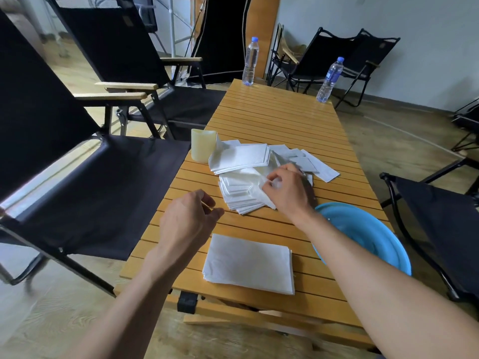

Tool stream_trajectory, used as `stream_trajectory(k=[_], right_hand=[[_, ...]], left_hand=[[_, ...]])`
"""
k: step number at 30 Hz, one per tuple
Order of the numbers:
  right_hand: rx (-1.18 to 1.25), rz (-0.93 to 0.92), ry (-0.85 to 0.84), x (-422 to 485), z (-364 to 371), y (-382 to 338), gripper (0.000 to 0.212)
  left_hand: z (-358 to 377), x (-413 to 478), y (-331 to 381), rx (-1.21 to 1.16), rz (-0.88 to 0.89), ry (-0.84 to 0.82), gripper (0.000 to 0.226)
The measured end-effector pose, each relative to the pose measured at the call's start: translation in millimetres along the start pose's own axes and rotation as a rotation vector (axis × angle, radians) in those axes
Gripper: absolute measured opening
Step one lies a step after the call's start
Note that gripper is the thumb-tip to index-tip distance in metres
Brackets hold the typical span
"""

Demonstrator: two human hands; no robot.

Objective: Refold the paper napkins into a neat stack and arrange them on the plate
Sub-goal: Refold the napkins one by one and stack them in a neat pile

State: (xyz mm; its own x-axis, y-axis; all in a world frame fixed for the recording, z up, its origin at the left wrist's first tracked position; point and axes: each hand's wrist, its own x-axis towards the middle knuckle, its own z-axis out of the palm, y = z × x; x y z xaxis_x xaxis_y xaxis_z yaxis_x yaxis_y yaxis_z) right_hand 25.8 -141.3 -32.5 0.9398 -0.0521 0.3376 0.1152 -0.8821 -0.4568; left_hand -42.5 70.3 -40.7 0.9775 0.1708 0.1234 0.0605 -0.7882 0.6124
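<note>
The person's two forearms reach in from the near edge, and between them, closest on the slatted wooden table (280, 115), lies a flat stack of napkins (248, 265). Its edges are squared and it looks already refolded. That seems to be the finished part so far.

Beyond it sits the loose pile of napkins (241, 193), fanned and slipping. A tilted bundle lies across its far side and single pieces are strewn to the right. The napkins are white, thin and limp, and a sheet likely lifts singly only with care. Most of the folding appears still to be done, so the task seems to be in its early to middle part.

The right hand (287, 187) rests on top of this pile, fingers curled, pinching what looks like a single sheet. The left hand (189, 216) hovers just left of the pile, fingers loosely curled around nothing.

The blue plate (373, 237) stands at the right edge, partly under the right forearm. No napkin shows on its visible part, so the arranging is not yet begun.

Farther out are a cream candle (203, 145) touching the pile's far corner, two water bottles (251, 62) at the far end, and black folding chairs (103, 177) around.
</note>
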Motion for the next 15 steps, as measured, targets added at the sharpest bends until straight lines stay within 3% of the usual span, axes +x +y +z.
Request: stream_trajectory(k=[4, 7, 9, 13, 15], right_hand=[[0.53, 0.081, 0.079, 9.7, -20.0, -26.2, 0.002], [0.897, 0.247, -0.124, 9.1, -38.0, -37.8, 0.017], [0.937, 0.239, -0.252, 0.7, -44.3, -36.6, 0.023], [0.872, 0.117, -0.404, -28.1, -53.4, -26.6, 0.012], [0.907, 0.1, -0.465, -42.6, -57.5, -20.7, 0.013]], left_hand=[[-1.2, -1.5, 3.3, -0.044, -0.016, -0.004, 0.03], [-2.3, -2.4, 5.0, -0.123, -0.042, -0.033, 0.049], [-4.5, -2.2, 5.3, -0.284, -0.093, -0.071, 0.072], [-19.6, 0.1, 7.0, -0.853, -0.243, -0.243, 0.128], [-26.4, 0.9, 5.5, -1.089, -0.27, -0.374, 0.13]])
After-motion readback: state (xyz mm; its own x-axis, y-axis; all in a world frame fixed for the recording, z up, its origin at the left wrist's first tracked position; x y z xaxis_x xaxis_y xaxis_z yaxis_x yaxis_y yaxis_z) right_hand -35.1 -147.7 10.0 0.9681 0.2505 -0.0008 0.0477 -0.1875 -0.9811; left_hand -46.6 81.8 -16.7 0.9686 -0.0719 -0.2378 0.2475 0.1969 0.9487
